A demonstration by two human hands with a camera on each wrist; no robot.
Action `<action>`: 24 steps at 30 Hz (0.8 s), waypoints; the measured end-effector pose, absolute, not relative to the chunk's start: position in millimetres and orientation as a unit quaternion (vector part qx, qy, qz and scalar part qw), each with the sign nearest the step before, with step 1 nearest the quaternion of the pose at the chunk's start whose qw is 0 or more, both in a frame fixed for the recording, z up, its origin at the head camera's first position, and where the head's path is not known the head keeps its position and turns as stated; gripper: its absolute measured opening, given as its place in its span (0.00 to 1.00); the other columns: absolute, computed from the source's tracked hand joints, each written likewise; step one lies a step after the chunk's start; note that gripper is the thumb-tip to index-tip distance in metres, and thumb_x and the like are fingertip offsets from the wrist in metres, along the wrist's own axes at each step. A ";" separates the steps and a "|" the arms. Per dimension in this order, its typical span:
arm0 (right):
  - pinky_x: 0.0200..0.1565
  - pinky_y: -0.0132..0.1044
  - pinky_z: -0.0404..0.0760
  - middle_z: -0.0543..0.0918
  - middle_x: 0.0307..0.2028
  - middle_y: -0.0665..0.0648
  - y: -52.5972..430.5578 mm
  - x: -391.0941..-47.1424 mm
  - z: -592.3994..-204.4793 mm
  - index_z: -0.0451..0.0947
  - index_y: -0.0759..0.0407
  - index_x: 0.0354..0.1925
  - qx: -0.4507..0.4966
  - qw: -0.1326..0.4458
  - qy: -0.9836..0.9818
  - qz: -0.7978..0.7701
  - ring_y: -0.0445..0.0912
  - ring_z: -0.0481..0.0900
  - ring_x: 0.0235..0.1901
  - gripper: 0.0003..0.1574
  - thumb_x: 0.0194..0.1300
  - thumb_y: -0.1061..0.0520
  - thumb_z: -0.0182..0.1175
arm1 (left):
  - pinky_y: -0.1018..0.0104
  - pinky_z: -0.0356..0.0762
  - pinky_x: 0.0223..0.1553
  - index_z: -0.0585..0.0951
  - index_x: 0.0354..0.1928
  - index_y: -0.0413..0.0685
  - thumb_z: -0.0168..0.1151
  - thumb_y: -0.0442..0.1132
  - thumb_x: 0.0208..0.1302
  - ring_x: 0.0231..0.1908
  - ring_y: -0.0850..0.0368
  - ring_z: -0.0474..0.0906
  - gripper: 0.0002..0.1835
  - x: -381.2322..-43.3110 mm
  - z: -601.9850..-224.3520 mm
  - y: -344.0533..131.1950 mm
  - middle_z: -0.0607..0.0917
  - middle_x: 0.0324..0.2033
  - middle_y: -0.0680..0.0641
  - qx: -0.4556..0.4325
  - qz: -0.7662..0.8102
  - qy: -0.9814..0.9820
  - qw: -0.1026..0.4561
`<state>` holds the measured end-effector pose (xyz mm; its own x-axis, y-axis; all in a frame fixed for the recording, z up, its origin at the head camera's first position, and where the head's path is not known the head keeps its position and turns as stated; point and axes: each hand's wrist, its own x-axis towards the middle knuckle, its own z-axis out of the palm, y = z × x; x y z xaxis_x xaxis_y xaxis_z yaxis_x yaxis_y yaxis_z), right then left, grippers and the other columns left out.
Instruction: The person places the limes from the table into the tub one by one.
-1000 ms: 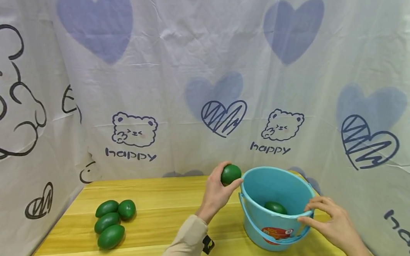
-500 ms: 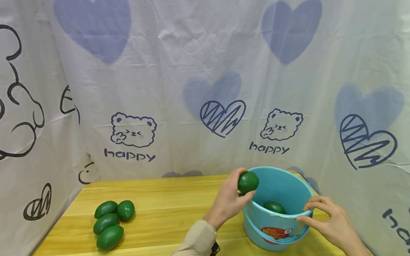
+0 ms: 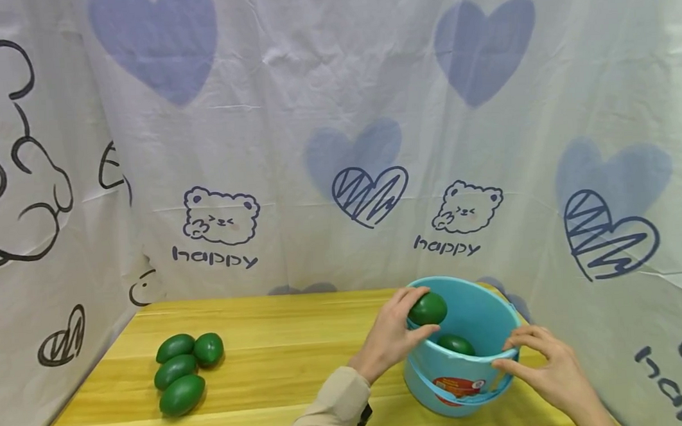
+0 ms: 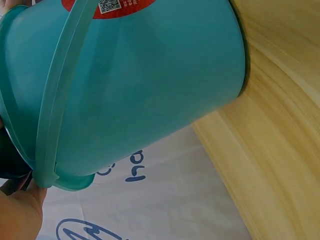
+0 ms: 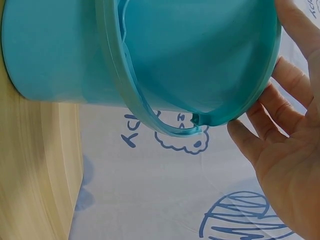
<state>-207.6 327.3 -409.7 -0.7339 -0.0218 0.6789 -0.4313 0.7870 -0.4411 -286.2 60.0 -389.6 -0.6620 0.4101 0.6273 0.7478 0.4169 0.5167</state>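
Observation:
A smooth, dark green oval fruit [image 3: 429, 309] is in my left hand [image 3: 389, 334], gripped between thumb and fingers at the left rim of a light blue bucket [image 3: 424, 389]. Inside the bucket lies another green oval fruit [image 3: 456, 344]. My right hand [image 3: 554, 368] pinches the bucket's right front rim, with several fingers along it in the right wrist view. In the left wrist view, the bucket's handle [image 4: 55, 100] hangs across its side, and the held fruit [image 4: 11, 159] shows only as a dark shape by the rim.
Several more green oval fruits [image 3: 179, 395] lie grouped on the left of the yellow wood-grain table [image 3: 280, 370]. A white curtain [image 3: 291, 138] printed with hearts and bears hangs behind and at both sides. The bucket has a red label [image 3: 457, 387].
My left hand has moved right with the green oval fruit, from beside the bucket to over its left rim. My right hand keeps its hold on the rim.

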 end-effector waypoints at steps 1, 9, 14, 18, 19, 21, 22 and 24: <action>0.48 0.17 0.61 0.80 0.39 0.45 327.0 -207.8 -409.7 0.83 0.42 0.28 0.128 0.341 -0.882 0.300 0.21 0.65 0.45 0.18 0.39 0.55 0.82 | 0.70 0.79 0.51 0.71 0.66 0.51 0.71 0.46 0.59 0.52 0.56 0.79 0.34 -286.2 -389.5 59.9 0.77 0.58 0.48 -0.352 -0.410 -0.816 0.206; 0.48 0.17 0.61 0.80 0.39 0.46 326.0 -209.3 -408.9 0.83 0.45 0.28 0.133 0.346 -0.879 0.299 0.21 0.65 0.45 0.18 0.38 0.56 0.82 | 0.70 0.80 0.50 0.72 0.66 0.53 0.71 0.47 0.59 0.52 0.57 0.79 0.33 -286.5 -390.1 59.8 0.79 0.58 0.48 -0.340 -0.432 -0.812 0.195; 0.48 0.15 0.61 0.80 0.39 0.46 326.8 -209.3 -409.9 0.83 0.45 0.28 0.137 0.347 -0.877 0.302 0.21 0.66 0.45 0.18 0.38 0.57 0.82 | 0.70 0.80 0.49 0.71 0.67 0.53 0.71 0.47 0.59 0.52 0.57 0.79 0.34 -285.7 -391.7 60.5 0.79 0.58 0.48 -0.333 -0.444 -0.810 0.187; 0.48 0.16 0.61 0.80 0.39 0.45 327.0 -208.5 -410.3 0.83 0.43 0.28 0.134 0.345 -0.879 0.300 0.21 0.65 0.45 0.18 0.39 0.56 0.82 | 0.70 0.80 0.49 0.70 0.68 0.54 0.70 0.47 0.60 0.51 0.57 0.79 0.34 -284.4 -392.1 61.0 0.79 0.58 0.48 -0.323 -0.449 -0.813 0.179; 0.48 0.16 0.61 0.80 0.39 0.45 327.0 -208.2 -410.2 0.83 0.43 0.28 0.132 0.344 -0.880 0.300 0.21 0.65 0.46 0.18 0.39 0.55 0.82 | 0.69 0.80 0.49 0.70 0.68 0.54 0.70 0.47 0.60 0.51 0.56 0.79 0.35 -284.1 -392.1 61.1 0.78 0.58 0.47 -0.319 -0.451 -0.815 0.176; 0.48 0.17 0.61 0.80 0.39 0.45 326.9 -207.8 -410.0 0.83 0.42 0.28 0.131 0.343 -0.880 0.300 0.21 0.65 0.46 0.18 0.39 0.55 0.82 | 0.68 0.80 0.50 0.69 0.68 0.53 0.70 0.47 0.60 0.52 0.56 0.79 0.35 -283.7 -392.4 61.3 0.78 0.59 0.47 -0.312 -0.452 -0.818 0.173; 0.48 0.17 0.61 0.80 0.39 0.45 326.8 -207.8 -409.9 0.83 0.42 0.28 0.132 0.343 -0.880 0.301 0.21 0.65 0.46 0.18 0.39 0.55 0.82 | 0.67 0.80 0.51 0.68 0.69 0.53 0.70 0.47 0.60 0.52 0.56 0.79 0.36 -283.6 -392.5 61.4 0.78 0.59 0.47 -0.309 -0.452 -0.819 0.172; 0.48 0.16 0.61 0.80 0.39 0.45 326.6 -208.1 -410.0 0.83 0.43 0.28 0.136 0.345 -0.878 0.302 0.21 0.65 0.46 0.18 0.39 0.56 0.82 | 0.65 0.79 0.52 0.68 0.69 0.52 0.70 0.47 0.60 0.53 0.55 0.79 0.36 -283.6 -392.7 61.5 0.78 0.59 0.47 -0.304 -0.454 -0.820 0.173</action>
